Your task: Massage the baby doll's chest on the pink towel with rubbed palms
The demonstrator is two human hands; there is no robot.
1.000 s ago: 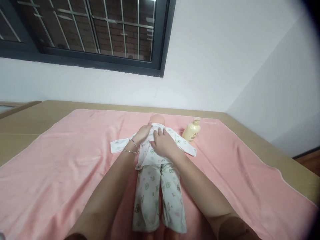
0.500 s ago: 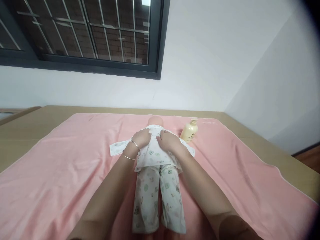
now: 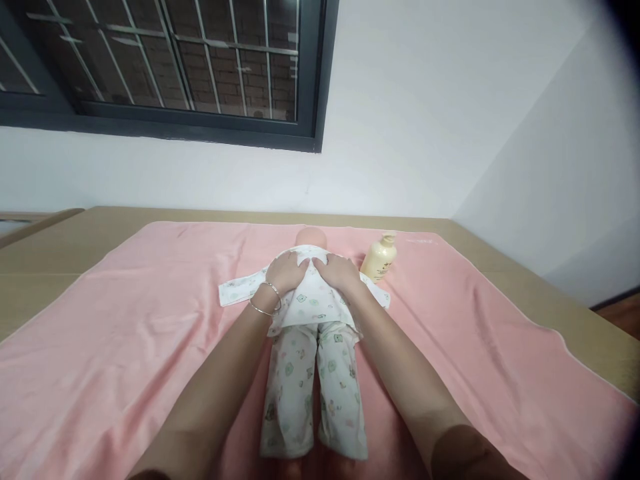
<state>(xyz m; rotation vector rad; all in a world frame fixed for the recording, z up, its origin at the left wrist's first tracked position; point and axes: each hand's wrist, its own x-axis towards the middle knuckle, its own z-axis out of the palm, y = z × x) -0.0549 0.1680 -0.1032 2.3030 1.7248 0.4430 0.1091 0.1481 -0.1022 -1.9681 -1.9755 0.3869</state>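
Observation:
A baby doll [image 3: 311, 238] with a bald head lies stretched out, its head toward the wall. It wears a white printed long-sleeved top [image 3: 311, 303] and matching trousers [image 3: 290, 393]. Whether it lies face up or face down I cannot tell. My left hand [image 3: 288, 271], with a silver bangle [image 3: 265, 310] at the wrist, rests flat on the left side of the doll's upper body. On the right side of it lies my right hand [image 3: 339, 272], also flat. Both thumbs point inward and nearly meet at the middle, below the neck.
A pale yellow pump bottle [image 3: 380, 258] stands by the doll's right-hand sleeve. Beneath everything is a pink sheet [image 3: 150, 320] with folds, spread over a tan surface [image 3: 50, 267]. Behind rises a white wall [image 3: 400, 120] with a dark-framed, barred window [image 3: 190, 67].
Both hands have spread flatter over the doll's upper body, and their thumbs have come closer together at the middle. The doll and the bottle stay in place; the view has shifted slightly.

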